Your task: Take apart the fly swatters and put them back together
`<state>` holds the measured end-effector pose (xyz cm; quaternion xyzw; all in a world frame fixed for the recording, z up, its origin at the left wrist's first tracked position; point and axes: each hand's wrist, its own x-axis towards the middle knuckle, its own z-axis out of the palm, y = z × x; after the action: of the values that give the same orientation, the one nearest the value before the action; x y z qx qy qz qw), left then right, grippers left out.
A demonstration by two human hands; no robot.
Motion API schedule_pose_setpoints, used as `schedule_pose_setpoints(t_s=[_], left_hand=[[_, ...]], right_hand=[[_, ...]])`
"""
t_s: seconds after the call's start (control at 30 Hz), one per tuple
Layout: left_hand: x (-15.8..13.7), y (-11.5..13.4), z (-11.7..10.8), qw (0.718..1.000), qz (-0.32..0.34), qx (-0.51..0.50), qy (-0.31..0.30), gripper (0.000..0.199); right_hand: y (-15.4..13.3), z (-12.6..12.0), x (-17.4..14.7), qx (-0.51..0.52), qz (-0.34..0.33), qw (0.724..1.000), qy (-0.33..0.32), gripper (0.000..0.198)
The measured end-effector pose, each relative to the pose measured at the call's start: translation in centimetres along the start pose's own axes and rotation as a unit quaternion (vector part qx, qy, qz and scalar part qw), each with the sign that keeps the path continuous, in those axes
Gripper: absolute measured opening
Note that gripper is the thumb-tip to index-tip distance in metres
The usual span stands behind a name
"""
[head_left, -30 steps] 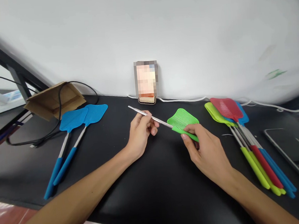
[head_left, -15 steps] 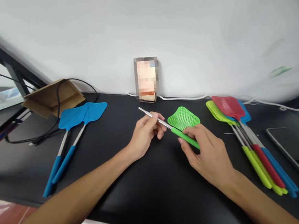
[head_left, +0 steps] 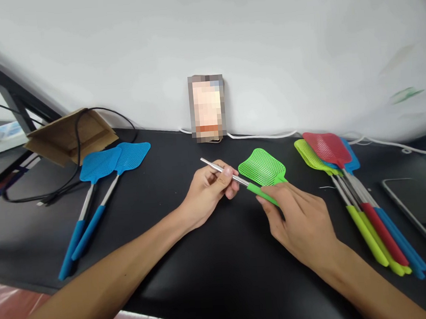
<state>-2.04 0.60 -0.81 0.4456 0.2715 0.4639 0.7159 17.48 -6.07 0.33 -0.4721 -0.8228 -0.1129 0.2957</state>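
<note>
I'm pinching the rod [head_left: 211, 165] with my left hand [head_left: 213, 186], grasping its handle [head_left: 256, 190] with my right hand [head_left: 300, 216]; green head [head_left: 261, 166] showing just past those fingers. Lining both grips up is probably smart.

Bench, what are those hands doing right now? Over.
Left hand pinching metal rod; right hand gripping its green handle. Green mesh head beyond right hand. Stacked swatters to the right, apart from both hands.
</note>
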Motion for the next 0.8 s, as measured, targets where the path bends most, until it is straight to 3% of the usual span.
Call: schedule_pose_setpoints(t_s=[0.17, 0.27, 0.33, 0.5, 0.6, 0.67, 0.8], left_hand=[[-0.1, -0.1, -0.1, 0.999, 0.021, 0.015, -0.020, 0.026], [-0.1, -0.4, -0.4, 0.998, 0.035, 0.038, -0.028, 0.025], [-0.1, -0.6, -0.5, 0.997, 0.039, 0.058, -0.032, 0.025], [0.0, -0.7, -0.7, 0.994, 0.044, 0.094, -0.038, 0.027], [0.0, -0.7, -0.5, 0.993, 0.044, 0.101, -0.041, 0.027], [-0.2, -0.5, -0.3, 0.994, 0.037, 0.096, -0.042, 0.028], [-0.9, 0.1, 0.5, 0.986, -0.033, 0.128, -0.105, 0.035]], right_hand=[[-0.5, 0.0, -0.3, 0.100, 0.085, 0.991, 0.011, 0.003], [-0.7, -0.2, -0.1, 0.224, 0.186, 0.955, -0.053, 0.006], [-0.6, -0.4, 0.2, 0.341, 0.262, 0.895, -0.116, 0.014], [-0.1, -0.5, 0.9, 0.604, 0.385, 0.659, -0.231, 0.030], [0.1, -0.5, 1.1, 0.651, 0.407, 0.592, -0.246, 0.031], [0.1, -0.5, 1.1, 0.650, 0.394, 0.598, -0.255, 0.033], [0.7, -0.1, 1.1, 0.582, 0.334, 0.707, -0.222, 0.034]])
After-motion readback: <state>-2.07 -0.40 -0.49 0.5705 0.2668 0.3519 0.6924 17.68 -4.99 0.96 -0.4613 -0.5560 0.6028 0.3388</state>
